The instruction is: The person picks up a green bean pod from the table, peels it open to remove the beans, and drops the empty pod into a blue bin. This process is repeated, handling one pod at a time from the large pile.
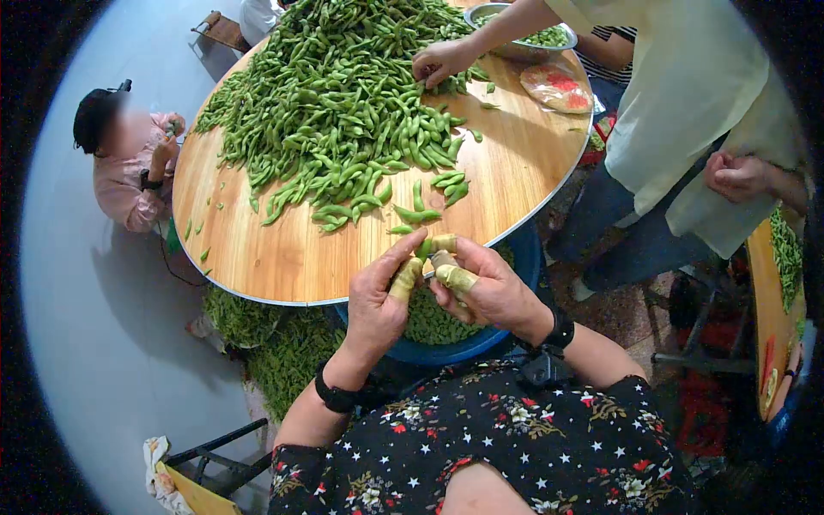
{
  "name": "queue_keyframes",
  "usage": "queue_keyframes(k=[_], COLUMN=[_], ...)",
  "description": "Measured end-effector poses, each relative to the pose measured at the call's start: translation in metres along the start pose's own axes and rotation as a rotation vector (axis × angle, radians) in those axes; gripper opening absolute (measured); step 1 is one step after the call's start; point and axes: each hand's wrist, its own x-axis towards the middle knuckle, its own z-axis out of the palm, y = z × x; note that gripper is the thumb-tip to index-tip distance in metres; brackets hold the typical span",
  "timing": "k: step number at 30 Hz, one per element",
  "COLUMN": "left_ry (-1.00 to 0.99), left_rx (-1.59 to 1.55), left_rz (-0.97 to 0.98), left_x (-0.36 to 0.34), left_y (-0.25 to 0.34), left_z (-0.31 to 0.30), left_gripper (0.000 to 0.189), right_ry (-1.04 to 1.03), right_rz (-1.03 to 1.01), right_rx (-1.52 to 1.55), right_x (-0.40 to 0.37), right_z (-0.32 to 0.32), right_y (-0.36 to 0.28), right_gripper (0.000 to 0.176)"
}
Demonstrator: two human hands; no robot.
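Over the near table edge, my left hand (pixel 384 296) pinches a green soybean pod (pixel 423 249) between thumb and index finger. My right hand (pixel 491 290) closes on the pod from the other side, its fingers curled. Yellowish wrappings cover the thumbs and the right index finger, and a small greyish piece (pixel 442 260) shows by the right thumb tip. Beneath both hands stands a blue basin (pixel 534 257) with shelled green beans (pixel 435 319). A few loose pods (pixel 418 206) lie just beyond my fingertips, in front of the large pod heap (pixel 335 112).
The round wooden table (pixel 249 249) fills the middle. A person in a pale yellow top (pixel 687 94) reaches a hand (pixel 442 62) into the heap. Another person in pink (pixel 129 180) sits left. A metal bowl (pixel 524 47) and a plastic bag (pixel 556 88) rest far right. Empty pods (pixel 292 356) cover the floor.
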Motion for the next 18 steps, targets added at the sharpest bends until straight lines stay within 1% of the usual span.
queue_keyframes(k=[1,3,4,5,6,7,8,9,10,11,12,13,14,15,16,17,18], left_ry=[0.001,-0.004,-0.004,-0.031,-0.058,-0.013,-0.013,-0.059,-0.102,-0.126,-0.128,-0.154,-0.178,-0.158,-0.159,-0.129,-0.09], left_rx=[0.0,0.314,0.314,0.366,0.417,0.236,0.233,-0.054,-0.34,-0.478,-0.48,-0.631,-0.784,-0.608,-0.608,-0.096,0.412], left_rz=[0.0,0.289,0.287,0.328,0.369,0.341,0.332,-0.04,-0.412,-0.471,-0.474,-0.531,-0.586,-0.611,-0.608,-0.218,0.177], left_x=[-0.001,-0.002,-0.005,-0.011,-0.015,-0.019,-0.023,-0.026,-0.028,-0.028,-0.027,-0.026,-0.026,-0.024,-0.023,-0.023,-0.024], left_y=[0.001,0.001,0.006,0.014,0.018,0.009,0.008,0.007,0.006,0.004,-0.001,-0.008,-0.011,-0.009,-0.009,-0.01,-0.011], left_z=[-0.001,-0.004,-0.005,-0.006,-0.006,-0.001,-0.001,-0.004,-0.006,-0.007,-0.008,-0.009,-0.009,-0.009,-0.009,-0.008,-0.007], left_gripper=[0.037,0.042,0.042,0.044,0.046,0.041,0.041,0.038,0.036,0.033,0.033,0.033,0.033,0.036,0.036,0.038,0.039], right_ry=[0.009,0.018,0.0,-0.019,-0.02,-0.035,-0.048,-0.066,-0.063,-0.053,-0.042,-0.018,-0.017,-0.048,-0.079,-0.078,-0.025], right_rz=[0.01,0.022,-0.027,-0.075,-0.07,-0.042,-0.012,0.042,0.046,0.103,0.154,0.223,0.226,0.262,0.296,0.295,0.3], right_rx=[-0.017,-0.032,-0.109,-0.184,-0.183,-0.195,-0.207,-0.084,-0.083,0.051,0.183,0.282,0.281,0.253,0.224,0.222,0.114], right_x=[-0.001,-0.004,-0.007,-0.009,-0.01,-0.012,-0.013,-0.012,-0.01,-0.008,-0.007,-0.008,-0.008,-0.007,-0.007,-0.007,-0.007], right_z=[0.002,0.002,0.001,0.001,0.001,0.002,0.003,0.001,-0.001,-0.002,-0.002,0.002,-0.002,-0.008,-0.011,-0.011,-0.008], right_y=[-0.002,-0.001,0.001,0.002,0.002,0.002,0.002,0.006,0.011,0.018,0.019,0.01,0.011,0.012,0.012,0.011,0.01], right_gripper=[0.032,0.032,0.029,0.027,0.027,0.024,0.022,0.017,0.017,0.016,0.015,0.015,0.015,0.015,0.016,0.016,0.017])
